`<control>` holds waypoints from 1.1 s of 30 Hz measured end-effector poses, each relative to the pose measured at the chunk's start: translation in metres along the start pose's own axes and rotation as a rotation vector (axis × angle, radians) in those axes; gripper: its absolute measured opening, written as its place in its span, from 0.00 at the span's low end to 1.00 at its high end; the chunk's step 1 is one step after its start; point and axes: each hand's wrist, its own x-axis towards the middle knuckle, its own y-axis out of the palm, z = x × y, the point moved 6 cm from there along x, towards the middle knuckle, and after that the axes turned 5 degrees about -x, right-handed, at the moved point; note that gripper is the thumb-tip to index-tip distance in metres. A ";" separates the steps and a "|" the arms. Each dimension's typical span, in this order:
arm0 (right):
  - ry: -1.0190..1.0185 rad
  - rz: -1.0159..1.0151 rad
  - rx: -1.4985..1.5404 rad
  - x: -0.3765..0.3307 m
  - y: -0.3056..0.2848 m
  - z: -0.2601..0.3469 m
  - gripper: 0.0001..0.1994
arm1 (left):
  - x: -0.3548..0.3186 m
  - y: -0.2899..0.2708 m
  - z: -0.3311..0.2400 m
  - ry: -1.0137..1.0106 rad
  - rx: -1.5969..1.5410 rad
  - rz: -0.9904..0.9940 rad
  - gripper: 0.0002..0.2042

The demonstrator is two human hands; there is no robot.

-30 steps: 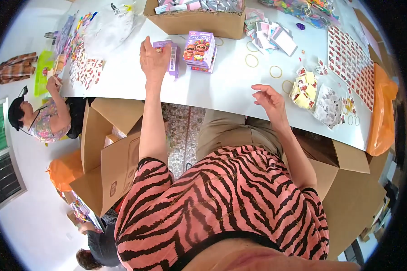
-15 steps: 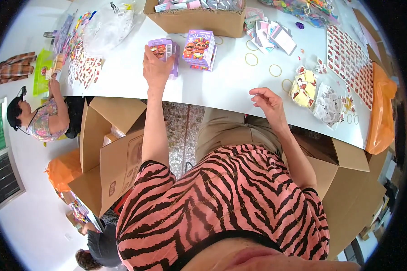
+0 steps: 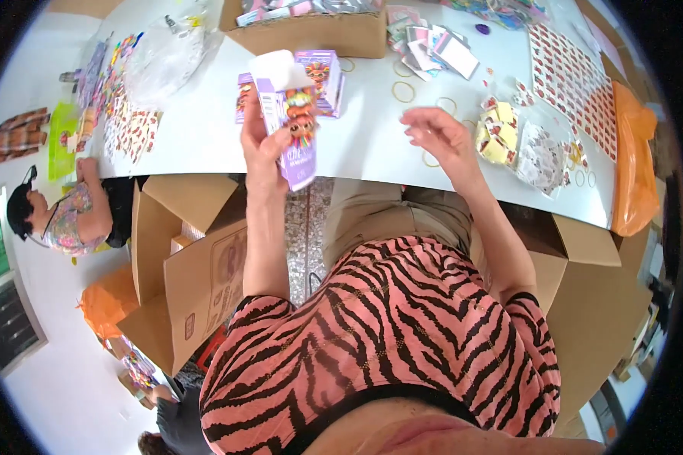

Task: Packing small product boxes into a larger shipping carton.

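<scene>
Purple carton [image 3: 290, 125] with cartoon print, top flap open, held up above near edge of white table [image 3: 205, 129], tilted. Left hand [image 3: 262, 144] wrapped around its left side, fingers closed on it. Right hand [image 3: 439, 135] empty, raised over table to the right, fingers loosely spread and half curled, touching nothing. Second purple carton [image 3: 324, 72] lying on table just beyond held one. Rubber bands [image 3: 403, 92] scattered on table between cartons and right hand. Clear bag of small printed cards [image 3: 508, 140] just right of right hand. Brown cardboard box [image 3: 319, 30] at far edge, filled with packets. Orange plastic bag [image 3: 634, 167] at far right end of table. Sticker sheets [image 3: 125, 129] and clear plastic bag [image 3: 163, 53] on left part. Open cardboard boxes [image 3: 193, 280] on floor near left. Another person [image 3: 61, 216] seated at left, hand on table edge.
</scene>
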 end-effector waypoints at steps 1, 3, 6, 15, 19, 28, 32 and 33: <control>0.007 -0.017 -0.007 0.003 -0.001 0.011 0.12 | -0.005 0.009 0.011 -0.067 -0.074 0.027 0.38; -0.162 0.047 0.075 0.006 0.003 0.040 0.16 | -0.014 0.033 0.036 -0.185 -0.188 0.064 0.36; -0.309 0.118 0.102 0.008 0.008 0.054 0.21 | -0.027 0.054 0.063 -0.286 -0.242 0.120 0.37; -0.330 0.053 0.039 -0.006 -0.010 0.060 0.18 | -0.026 0.084 0.099 -0.383 -0.416 0.237 0.36; -0.164 0.058 0.099 -0.008 -0.018 0.058 0.16 | -0.024 0.091 0.099 -0.387 -0.418 0.239 0.35; -0.217 -0.087 -0.192 -0.013 -0.028 0.055 0.12 | -0.024 0.100 0.100 -0.401 0.133 0.249 0.26; -0.204 0.008 -0.086 -0.012 -0.027 0.057 0.12 | -0.021 0.103 0.097 -0.300 0.079 0.268 0.22; -0.204 0.008 -0.087 -0.012 -0.029 0.056 0.12 | -0.020 0.103 0.096 -0.273 0.080 0.276 0.22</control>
